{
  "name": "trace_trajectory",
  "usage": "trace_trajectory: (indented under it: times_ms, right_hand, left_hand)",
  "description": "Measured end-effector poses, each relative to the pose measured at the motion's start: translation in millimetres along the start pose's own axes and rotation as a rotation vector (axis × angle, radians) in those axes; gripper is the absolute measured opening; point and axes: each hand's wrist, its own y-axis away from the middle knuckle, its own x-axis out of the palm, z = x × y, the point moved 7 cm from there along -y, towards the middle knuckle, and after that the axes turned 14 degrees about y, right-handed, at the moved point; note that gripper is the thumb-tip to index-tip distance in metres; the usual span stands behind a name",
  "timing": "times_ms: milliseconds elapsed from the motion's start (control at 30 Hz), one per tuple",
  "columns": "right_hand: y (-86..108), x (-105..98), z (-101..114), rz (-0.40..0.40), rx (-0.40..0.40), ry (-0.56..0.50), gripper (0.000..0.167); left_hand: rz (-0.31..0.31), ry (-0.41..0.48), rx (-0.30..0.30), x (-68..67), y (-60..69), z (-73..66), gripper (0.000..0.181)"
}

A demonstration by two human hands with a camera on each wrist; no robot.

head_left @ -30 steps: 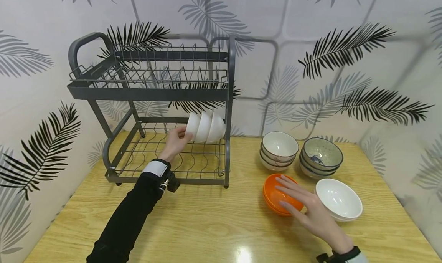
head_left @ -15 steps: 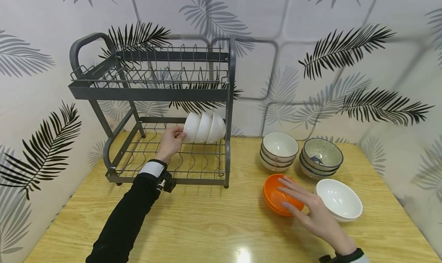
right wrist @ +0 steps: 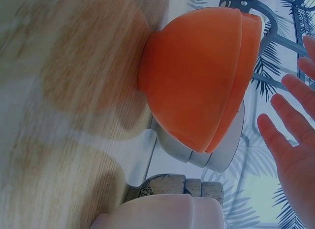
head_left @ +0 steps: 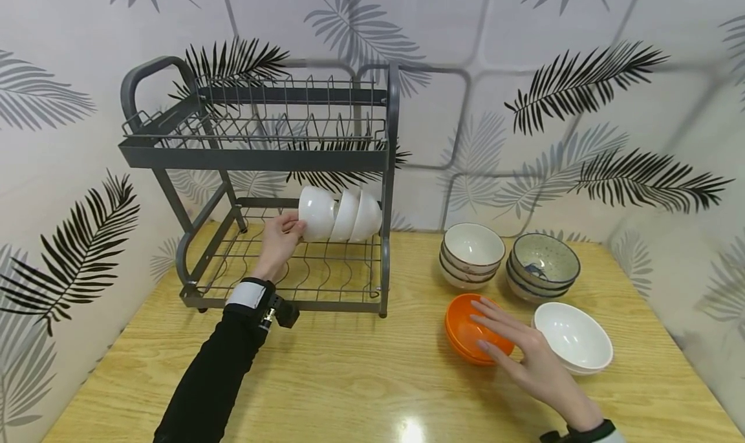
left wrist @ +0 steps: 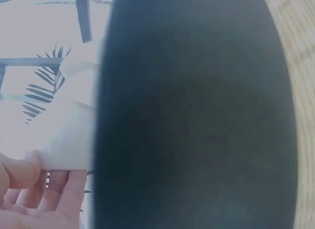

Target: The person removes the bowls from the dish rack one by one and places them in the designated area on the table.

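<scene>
My left hand point(head_left: 279, 242) is at the lower tier of the dark grey dish rack point(head_left: 279, 305). Its thumb and fingers pinch the rim of the leftmost white bowl point(head_left: 317, 215), which stands on its side. To the right of it, two more white bowls point(head_left: 346, 216) stand on their sides, close together. In the left wrist view, the thumb lies on the held bowl point(left wrist: 69, 140), with fingers beyond its rim. My right hand point(head_left: 532, 362) hovers over the nested orange bowls point(head_left: 465, 333), fingers spread and holding nothing. The right wrist view shows its fingers apart from the orange bowls point(right wrist: 197, 76).
Behind the orange bowls stand a stack of white bowls with brown rims point(head_left: 473, 246) and a stack of speckled bowls point(head_left: 544, 265). More white bowls point(head_left: 573, 336) sit beside my right hand. The rack's upper tier point(head_left: 256, 158) overhangs my left hand. A patterned wall backs the table.
My left hand has moved left, drawing the leftmost white bowl with it and tilting it away from the other two. My right hand has stayed almost still over the orange bowls.
</scene>
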Motion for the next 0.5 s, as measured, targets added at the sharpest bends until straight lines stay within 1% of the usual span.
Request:
trace_trajectory:
  times_ms: [167, 300, 400, 500]
  right_hand:
    - [0.0, 1.2, -1.2, 0.010, 0.007, -0.005, 0.048]
    - [-0.4, 1.3, -1.3, 0.009, 0.001, -0.008, 0.049]
    - [-0.8, 1.6, -1.7, 0.010, 0.001, -0.010, 0.049]
    - [-1.0, 1.3, -1.8, 0.006, -0.001, -0.009, 0.050]
  left_hand:
    - [-0.052, 0.026, 0.021, -4.1, 7.0, -5.1, 0.034]
    - [-0.095, 0.044, 0.014, -9.6, 13.5, -7.0, 0.037]
    - [-0.105, 0.069, 0.014, -13.0, 18.3, -8.8, 0.038]
    - [-0.119, 0.088, 0.035, -15.5, 24.3, -11.7, 0.035]
